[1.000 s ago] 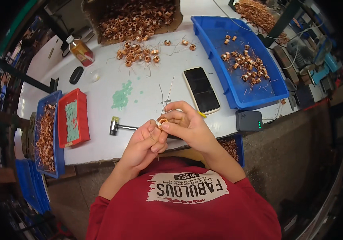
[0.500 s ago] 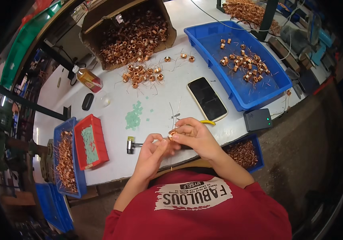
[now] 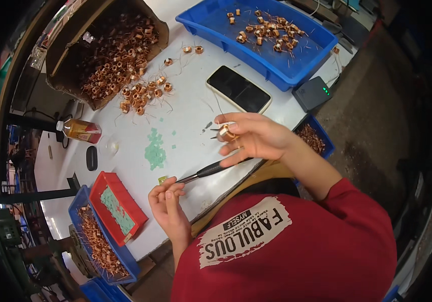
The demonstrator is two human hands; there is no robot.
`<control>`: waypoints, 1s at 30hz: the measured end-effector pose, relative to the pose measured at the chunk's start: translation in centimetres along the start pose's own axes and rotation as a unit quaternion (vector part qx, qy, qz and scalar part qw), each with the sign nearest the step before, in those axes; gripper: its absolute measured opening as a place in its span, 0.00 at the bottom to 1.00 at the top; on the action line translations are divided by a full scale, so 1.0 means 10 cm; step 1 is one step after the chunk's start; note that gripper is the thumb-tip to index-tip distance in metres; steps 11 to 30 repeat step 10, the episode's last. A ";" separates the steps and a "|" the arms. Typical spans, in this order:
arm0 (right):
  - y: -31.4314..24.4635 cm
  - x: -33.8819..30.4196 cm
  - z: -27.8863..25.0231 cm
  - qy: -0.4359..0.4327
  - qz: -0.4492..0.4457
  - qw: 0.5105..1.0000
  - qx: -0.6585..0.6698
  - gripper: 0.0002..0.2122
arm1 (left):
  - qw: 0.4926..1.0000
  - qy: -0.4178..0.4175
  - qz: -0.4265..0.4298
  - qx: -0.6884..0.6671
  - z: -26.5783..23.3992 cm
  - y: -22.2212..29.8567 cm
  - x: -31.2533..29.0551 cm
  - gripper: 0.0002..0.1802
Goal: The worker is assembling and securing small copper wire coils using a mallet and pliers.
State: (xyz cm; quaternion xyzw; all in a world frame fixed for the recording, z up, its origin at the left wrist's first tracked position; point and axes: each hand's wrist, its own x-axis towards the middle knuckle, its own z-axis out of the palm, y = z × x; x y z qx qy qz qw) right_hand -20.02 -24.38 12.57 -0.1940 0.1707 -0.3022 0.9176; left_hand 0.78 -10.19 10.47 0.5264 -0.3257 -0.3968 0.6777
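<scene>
My right hand [image 3: 258, 138] holds a small copper-wire coil [image 3: 227, 132] between thumb and fingers, over the table near its front edge. A long thin wire end rises from that coil. My left hand [image 3: 169, 209] is apart from it, fingers loosely bent, with nothing visible in them. Its fingertips are beside a small hammer [image 3: 208, 170] with a black grip, and they hide most of the hammer's head. Two dark tool tips [image 3: 214, 133] show by the right fingers; the rest is covered.
A cardboard box [image 3: 160, 35] of coils lies tipped, with loose coils [image 3: 140, 95] before it. A blue tray [image 3: 256, 63] holds more coils. Green squares [image 3: 155, 151], a phone [image 3: 238, 89], a bottle [image 3: 82, 131], a red tray [image 3: 138, 214] and a black box [image 3: 311, 94] surround my hands.
My hands have separated: the right keeps the coil, while the left has moved away to the hammer's head. The whole view has turned and shifted.
</scene>
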 end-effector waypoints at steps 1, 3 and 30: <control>-0.01 -0.02 -0.02 0.020 0.009 0.999 -0.038 0.15 | 1.000 -0.001 -0.002 0.000 -0.04 -0.01 -0.01 0.10; -0.01 -0.05 -0.06 0.040 0.019 0.996 -0.075 0.16 | 1.000 -0.009 -0.010 -0.003 -0.12 -0.06 -0.03 0.10; 0.02 -0.07 -0.07 0.166 -0.258 0.793 -0.526 0.16 | 0.999 -0.007 -0.046 -0.021 -0.24 -0.12 -0.11 0.10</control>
